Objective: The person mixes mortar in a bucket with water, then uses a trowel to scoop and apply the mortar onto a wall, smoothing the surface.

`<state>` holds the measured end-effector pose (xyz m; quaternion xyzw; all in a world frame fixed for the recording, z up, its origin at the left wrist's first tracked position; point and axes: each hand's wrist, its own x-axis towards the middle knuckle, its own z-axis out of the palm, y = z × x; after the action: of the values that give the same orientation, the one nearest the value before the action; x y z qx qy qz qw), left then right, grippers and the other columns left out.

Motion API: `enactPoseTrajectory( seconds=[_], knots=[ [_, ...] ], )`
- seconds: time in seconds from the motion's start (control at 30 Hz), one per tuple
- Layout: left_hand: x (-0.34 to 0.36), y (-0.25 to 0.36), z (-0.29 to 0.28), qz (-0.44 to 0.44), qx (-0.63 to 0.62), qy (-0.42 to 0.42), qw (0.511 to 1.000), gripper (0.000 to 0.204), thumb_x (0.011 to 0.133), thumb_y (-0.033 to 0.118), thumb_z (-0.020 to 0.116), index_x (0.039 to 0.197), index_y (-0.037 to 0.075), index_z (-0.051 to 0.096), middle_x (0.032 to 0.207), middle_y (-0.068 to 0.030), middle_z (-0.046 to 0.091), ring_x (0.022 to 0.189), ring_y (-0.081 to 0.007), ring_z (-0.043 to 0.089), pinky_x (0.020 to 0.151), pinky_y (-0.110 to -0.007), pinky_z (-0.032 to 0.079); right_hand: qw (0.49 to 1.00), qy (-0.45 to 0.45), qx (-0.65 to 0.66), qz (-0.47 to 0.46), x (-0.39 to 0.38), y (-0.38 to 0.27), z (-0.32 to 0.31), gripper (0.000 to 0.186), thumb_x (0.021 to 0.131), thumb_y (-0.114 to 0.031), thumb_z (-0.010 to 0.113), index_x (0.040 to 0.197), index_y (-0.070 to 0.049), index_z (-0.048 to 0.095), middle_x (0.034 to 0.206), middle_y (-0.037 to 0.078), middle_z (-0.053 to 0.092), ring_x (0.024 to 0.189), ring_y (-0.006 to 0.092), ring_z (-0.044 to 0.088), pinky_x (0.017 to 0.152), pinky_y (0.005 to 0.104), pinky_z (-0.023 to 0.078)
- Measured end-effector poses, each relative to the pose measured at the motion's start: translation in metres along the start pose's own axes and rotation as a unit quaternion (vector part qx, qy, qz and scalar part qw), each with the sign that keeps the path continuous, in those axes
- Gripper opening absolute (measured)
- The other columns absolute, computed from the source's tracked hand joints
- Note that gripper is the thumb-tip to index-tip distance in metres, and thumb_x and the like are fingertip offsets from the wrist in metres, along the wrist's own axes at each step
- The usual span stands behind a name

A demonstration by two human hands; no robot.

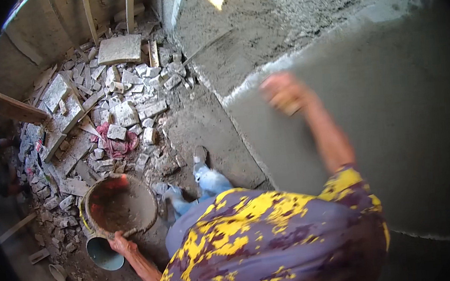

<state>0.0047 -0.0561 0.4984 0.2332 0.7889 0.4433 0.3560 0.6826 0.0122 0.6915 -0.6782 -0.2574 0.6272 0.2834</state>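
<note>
My left hand (123,244) grips the near rim of a round tub (152,222) that has wet grey mortar (126,205) inside. Below it, touching or close to my fingers, a grey-green bucket (106,255) lies tilted with its mouth showing. My right hand (285,92) is raised at the smooth, damp grey wall (382,105), its arm stretched out. It looks closed and blurred by motion; a tan patch shows at its underside, but what it holds, if anything, I cannot make out.
Broken concrete and brick rubble (126,114) covers the ground at the left, with slabs, boards and a pink cloth (115,144) among it. Wooden props (13,105) lean at the far left. A thin rod or line (209,46) slants across the rougher wall.
</note>
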Motion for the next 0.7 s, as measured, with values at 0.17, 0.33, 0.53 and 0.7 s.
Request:
enactPoseTrajectory(
  seconds=[0.17, 0.33, 0.53, 0.7],
  knots=[
    [0.002, 0.019, 0.007, -0.092, 0.053, 0.010, 0.994, 0.053, 0.059, 0.008, 0.058, 0.110, -0.003, 0.052, 0.084, -0.0098, 0.054, 0.072, -0.0227, 0.052, 0.066, -0.037, 0.045, 0.850, 0.341, -0.234, -0.327, -0.166, -0.152, -0.019, 0.017, 0.092, -0.027, 0.054, 0.095, -0.010, 0.056, 0.062, -0.004, 0.047, 0.051, 0.0037, 0.049, 0.043, 0.0206, 0.041],
    [-0.032, 0.073, 0.085, -0.121, 0.130, -0.047, 0.983, 0.046, 0.060, 0.003, 0.061, 0.104, -0.001, 0.048, 0.093, -0.0110, 0.053, 0.081, -0.0218, 0.049, 0.075, -0.033, 0.042, 0.626, 0.334, -0.523, -0.472, -0.097, -0.119, 0.036, 0.024, 0.087, -0.029, 0.057, 0.095, -0.006, 0.059, 0.069, 0.010, 0.057, 0.062, 0.0256, 0.059, 0.052, 0.0372, 0.049],
    [-0.048, 0.050, 0.177, 0.051, 0.033, -0.154, 0.986, 0.020, 0.066, -0.001, 0.057, 0.084, 0.007, 0.054, 0.065, 0.0002, 0.048, 0.056, -0.0127, 0.045, 0.050, -0.031, 0.041, 0.596, 0.180, -0.700, -0.349, 0.042, 0.022, 0.203, 0.015, 0.081, -0.021, 0.051, 0.079, -0.009, 0.060, 0.081, 0.013, 0.058, 0.075, 0.0305, 0.061, 0.058, 0.0442, 0.049],
    [-0.093, 0.112, 0.163, 0.193, 0.078, -0.301, 0.931, 0.070, 0.065, 0.002, 0.052, 0.134, 0.002, 0.039, 0.133, -0.0181, 0.042, 0.128, -0.0307, 0.035, 0.107, -0.034, 0.027, 0.526, 0.112, -0.757, -0.371, 0.121, 0.094, 0.264, 0.013, 0.077, -0.018, 0.052, 0.079, -0.008, 0.061, 0.080, 0.010, 0.056, 0.079, 0.0255, 0.059, 0.064, 0.0390, 0.048]
  ],
)
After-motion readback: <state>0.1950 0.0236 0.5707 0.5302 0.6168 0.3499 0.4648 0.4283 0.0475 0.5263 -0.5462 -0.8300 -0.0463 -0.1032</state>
